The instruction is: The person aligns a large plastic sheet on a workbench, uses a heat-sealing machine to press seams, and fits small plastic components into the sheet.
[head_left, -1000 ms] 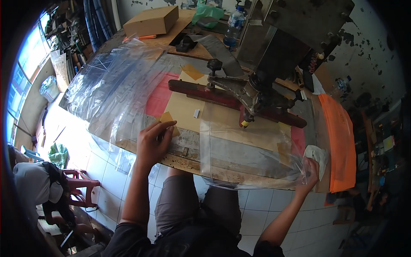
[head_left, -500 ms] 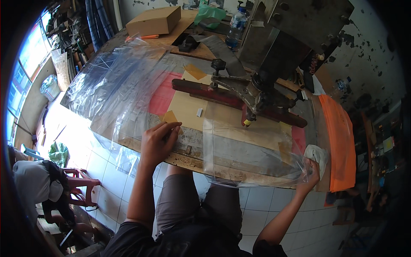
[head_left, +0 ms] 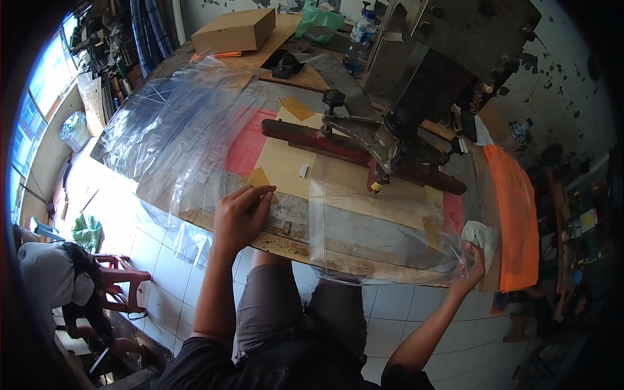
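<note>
My right hand is closed on the right end of a clear plastic sheet. The sheet lies over the table's front edge and reaches under the press. A crumpled white cloth touches the top of that hand; whether the fingers also grip it, I cannot tell. Near the front edge, my left hand rests with thumb and fingers drawn together, anything between them hidden. Beyond both hands stands a press with a long red bar above a tan board. A small white piece lies on the board.
A heap of clear plastic covers the table's left side. Orange sheets are stacked at the right edge. Behind are a cardboard box, a green bag and a water bottle. A person sits at the lower left.
</note>
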Motion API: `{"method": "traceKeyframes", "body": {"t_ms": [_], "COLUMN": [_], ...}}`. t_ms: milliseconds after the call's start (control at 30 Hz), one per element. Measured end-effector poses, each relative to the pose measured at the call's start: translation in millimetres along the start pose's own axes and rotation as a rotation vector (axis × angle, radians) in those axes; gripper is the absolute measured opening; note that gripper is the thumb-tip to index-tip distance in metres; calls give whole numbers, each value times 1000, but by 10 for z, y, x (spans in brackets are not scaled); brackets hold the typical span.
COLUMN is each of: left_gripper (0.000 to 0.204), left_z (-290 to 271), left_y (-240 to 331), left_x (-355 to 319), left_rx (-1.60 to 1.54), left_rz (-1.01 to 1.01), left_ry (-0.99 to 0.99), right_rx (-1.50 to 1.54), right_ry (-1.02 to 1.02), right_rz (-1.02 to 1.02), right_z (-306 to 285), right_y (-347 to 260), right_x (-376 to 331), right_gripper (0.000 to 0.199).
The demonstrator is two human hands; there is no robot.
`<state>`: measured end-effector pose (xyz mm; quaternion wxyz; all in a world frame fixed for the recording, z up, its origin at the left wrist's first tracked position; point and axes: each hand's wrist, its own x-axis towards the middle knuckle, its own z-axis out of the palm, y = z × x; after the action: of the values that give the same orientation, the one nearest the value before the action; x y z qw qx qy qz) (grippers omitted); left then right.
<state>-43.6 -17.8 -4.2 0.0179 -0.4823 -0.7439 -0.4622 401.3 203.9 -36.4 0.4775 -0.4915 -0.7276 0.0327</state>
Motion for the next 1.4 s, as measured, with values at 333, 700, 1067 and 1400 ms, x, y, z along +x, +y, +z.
{"method": "traceKeyframes", "body": {"t_ms": [333, 700, 1067, 1400], "left_gripper": [14, 14, 19, 20], "left_z": [-2, -34, -84, -55], "left_y": [-11, -18, -52, -104], "left_x": [-6, -14, -23, -57], "left_rx": [-13, -38, -31, -55], "left_rz": [-10, -2, 26, 53], "left_ry": [1, 8, -85, -63], "right_rx": [-8, 26, 633, 608], "right_ry": [7, -30, -475, -821], "right_rz": [-1, -29, 349, 445], "right_z": [11, -3, 281, 384], "right_y": [-18, 0, -263, -582], "right_x": [-5, 7, 620, 719], "right_gripper": [14, 7, 50, 41]}}
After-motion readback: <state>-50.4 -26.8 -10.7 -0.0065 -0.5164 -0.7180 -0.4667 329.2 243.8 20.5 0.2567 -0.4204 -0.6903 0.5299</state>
